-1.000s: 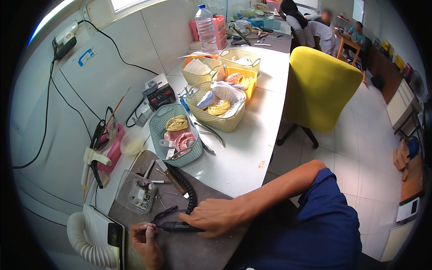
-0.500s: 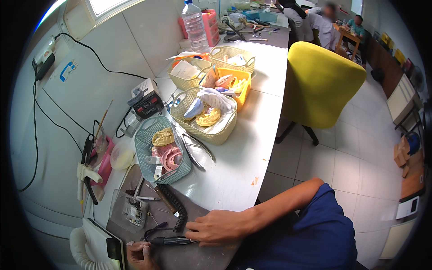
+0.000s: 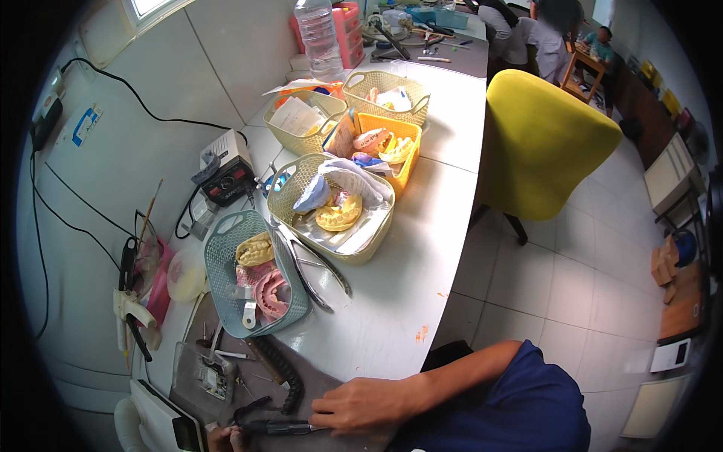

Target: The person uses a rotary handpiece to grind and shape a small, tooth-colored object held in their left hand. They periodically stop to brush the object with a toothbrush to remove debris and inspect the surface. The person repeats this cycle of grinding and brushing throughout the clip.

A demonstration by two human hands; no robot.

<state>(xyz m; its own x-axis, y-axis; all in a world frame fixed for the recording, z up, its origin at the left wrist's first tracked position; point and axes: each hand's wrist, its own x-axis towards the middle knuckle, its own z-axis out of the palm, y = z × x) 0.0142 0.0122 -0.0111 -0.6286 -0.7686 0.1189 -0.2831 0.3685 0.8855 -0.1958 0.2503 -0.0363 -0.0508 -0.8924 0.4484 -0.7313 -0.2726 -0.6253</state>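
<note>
My right hand [image 3: 360, 407] rests low over the grey work mat, its fingers closed on the right end of a slim black handpiece [image 3: 277, 427]. At the handpiece's other end, my left hand [image 3: 224, 438] shows only in part at the lower edge. Its fingers are pinched together, and what they hold is too small to make out. A dark looped cord [image 3: 247, 408] lies just above that end. Behind the handpiece are a coiled black cable [image 3: 292, 393], a brown-handled knife [image 3: 265, 360] and a clear box [image 3: 205, 371] of small parts.
Beyond the mat stand a blue-green basket [image 3: 213, 282] with dental casts, a cream basket [image 3: 385, 239] with more casts, and a yellow bin [image 3: 413, 162]. Pliers [image 3: 312, 275] lie between the baskets. A white device [image 3: 162, 414] flanks my left hand; a yellow chair [image 3: 546, 151] stands right.
The whole view has shifted, so the baskets and tools sit further left and lower. My left hand shows less, nearer the lower edge. My right hand keeps its hold on the handpiece.
</note>
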